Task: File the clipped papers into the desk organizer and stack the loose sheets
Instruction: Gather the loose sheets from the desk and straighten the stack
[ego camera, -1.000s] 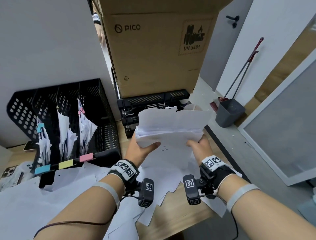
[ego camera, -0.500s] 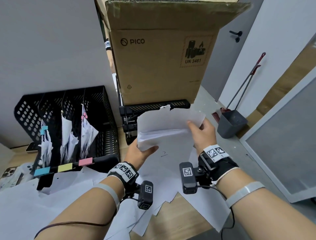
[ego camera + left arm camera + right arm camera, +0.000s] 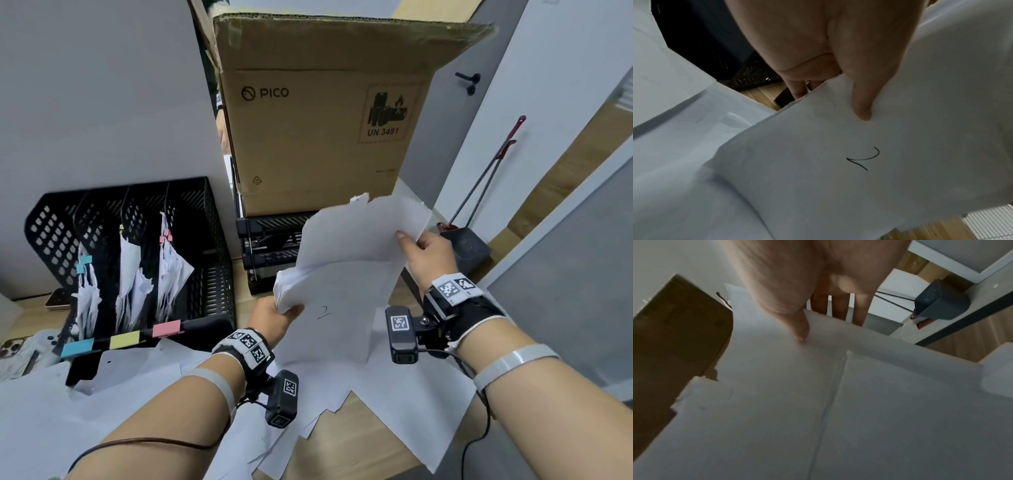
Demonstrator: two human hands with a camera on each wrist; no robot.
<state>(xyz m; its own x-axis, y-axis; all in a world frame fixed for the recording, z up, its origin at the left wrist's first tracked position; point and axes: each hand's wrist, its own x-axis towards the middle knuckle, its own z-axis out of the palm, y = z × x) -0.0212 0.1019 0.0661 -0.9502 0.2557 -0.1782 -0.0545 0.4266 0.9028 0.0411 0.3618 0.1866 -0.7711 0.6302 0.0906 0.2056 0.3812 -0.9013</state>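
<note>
Held up off the table [image 3: 359, 445] between both hands, tilted: a sheaf of loose sheets [image 3: 352, 253], top edges ragged and uneven. Left hand [image 3: 270, 317] gripping the sheaf's lower left corner, thumb [image 3: 861, 104] pressed flat on the front sheet just above a handwritten mark, other fingers behind the paper. Right hand [image 3: 426, 255] pinching the upper right edge, thumb [image 3: 800, 331] on the near face, fingers [image 3: 838, 308] spread behind. Beneath, more loose paper [image 3: 342, 346] strewn unevenly over the table from its left side to the right edge, one sheet [image 3: 428, 421] overhanging the front right corner; bare wood showing only in a wedge at the front edge. Toward the back left of the table, a black mesh desk organizer [image 3: 202, 240], three compartments each with a clipped bundle [image 3: 132, 284] standing inside, blue, yellow and pink labels along its front lip. Just behind the raised sheaf, black stacked trays [image 3: 267, 240] with a cardboard box [image 3: 318, 137] on top, close to the sheets' upper edge. Left front corner of the table: a phone [image 3: 12, 347] partly under paper. Past the table's right edge, open floor with a dustpan [image 3: 469, 245] by the wall.
</note>
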